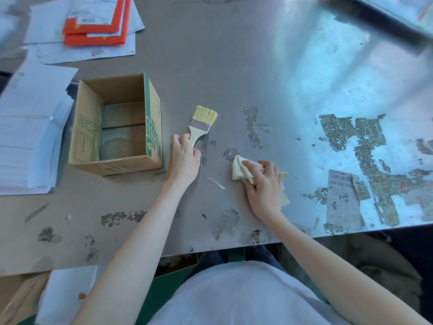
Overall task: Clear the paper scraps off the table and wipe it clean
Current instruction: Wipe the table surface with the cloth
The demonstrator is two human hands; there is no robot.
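Observation:
My left hand [184,158] grips the wooden handle of a paintbrush [203,121] with pale yellow bristles that point away from me, just right of the cardboard box. My right hand [264,184] presses a crumpled cream cloth [241,170] flat on the grey metal table [234,66]. Stuck paper residue [372,160] covers the table's right part in patchy strips, and a torn label [342,198] with a barcode lies there. Smaller residue spots [121,216] dot the near edge.
An open cardboard box [117,125] with green print stands left of my left hand. White paper stacks [30,137] lie at the far left. Orange-edged booklets [98,22] rest on sheets at the back left. The table's front edge [234,248] runs close to my body.

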